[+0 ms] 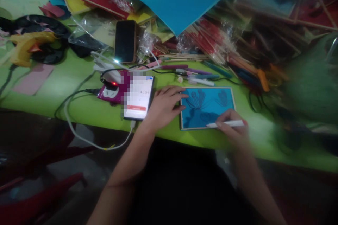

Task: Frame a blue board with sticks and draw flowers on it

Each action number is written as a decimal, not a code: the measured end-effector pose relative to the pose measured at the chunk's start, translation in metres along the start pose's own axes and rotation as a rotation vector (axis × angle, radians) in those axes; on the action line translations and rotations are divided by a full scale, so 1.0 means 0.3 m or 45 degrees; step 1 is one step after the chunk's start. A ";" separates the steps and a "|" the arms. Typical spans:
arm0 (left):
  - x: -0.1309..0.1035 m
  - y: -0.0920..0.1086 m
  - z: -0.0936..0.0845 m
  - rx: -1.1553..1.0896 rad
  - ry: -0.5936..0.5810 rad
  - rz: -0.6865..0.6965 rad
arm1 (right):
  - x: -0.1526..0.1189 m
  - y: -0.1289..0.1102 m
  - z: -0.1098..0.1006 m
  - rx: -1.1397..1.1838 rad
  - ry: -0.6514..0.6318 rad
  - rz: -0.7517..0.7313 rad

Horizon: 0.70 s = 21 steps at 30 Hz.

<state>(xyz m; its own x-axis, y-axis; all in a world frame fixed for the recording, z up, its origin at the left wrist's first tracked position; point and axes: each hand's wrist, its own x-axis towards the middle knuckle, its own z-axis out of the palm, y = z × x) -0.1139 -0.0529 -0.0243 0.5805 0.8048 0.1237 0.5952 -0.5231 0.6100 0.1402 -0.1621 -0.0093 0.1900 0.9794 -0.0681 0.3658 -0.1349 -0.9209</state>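
Observation:
A blue panel (211,107) with a pale frame lies on the green table, with dark flower-like line drawings on it. My left hand (168,104) is open, its fingers spread and their tips at the panel's left edge. A white marker (232,123) is held in my right hand (232,123) over the panel's lower right part. The marker's tip points left, close to the lower edge; whether it touches the surface cannot be made out.
Left of my left hand lie a lit phone (138,98) and a magenta power socket (112,93) with cables. Behind are a dark phone (125,41), pens (199,74), sticks and blue paper (176,0). A yellow glue gun (29,44) lies far left.

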 end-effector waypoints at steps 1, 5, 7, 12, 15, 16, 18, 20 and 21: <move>0.000 0.000 -0.001 -0.005 -0.001 0.001 | 0.001 -0.004 0.002 -0.013 -0.012 -0.006; -0.001 0.001 -0.002 -0.010 -0.001 0.001 | 0.002 -0.013 0.009 -0.071 -0.060 -0.008; 0.000 0.001 -0.002 -0.004 -0.003 -0.002 | 0.002 -0.014 0.011 -0.101 -0.073 -0.004; 0.000 0.002 -0.001 0.005 -0.003 -0.008 | 0.005 -0.017 0.009 -0.132 -0.103 0.021; -0.001 0.001 -0.001 -0.004 -0.003 -0.007 | 0.008 -0.018 0.008 -0.140 -0.105 0.019; -0.001 0.001 -0.001 -0.007 -0.003 -0.007 | 0.009 -0.018 0.008 -0.138 -0.102 0.014; -0.001 0.002 -0.002 -0.009 -0.006 -0.007 | 0.010 -0.018 0.008 -0.125 -0.096 0.011; -0.001 0.002 -0.003 -0.006 -0.007 -0.008 | 0.011 -0.020 0.008 -0.106 -0.085 0.010; -0.001 0.003 -0.004 -0.005 -0.008 -0.007 | 0.012 -0.021 0.007 -0.096 -0.080 0.009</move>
<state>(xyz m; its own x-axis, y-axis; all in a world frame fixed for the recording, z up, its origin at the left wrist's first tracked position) -0.1142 -0.0532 -0.0230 0.5807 0.8059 0.1157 0.5959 -0.5175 0.6140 0.1365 -0.1575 -0.0046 0.1363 0.9856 -0.1004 0.4327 -0.1504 -0.8889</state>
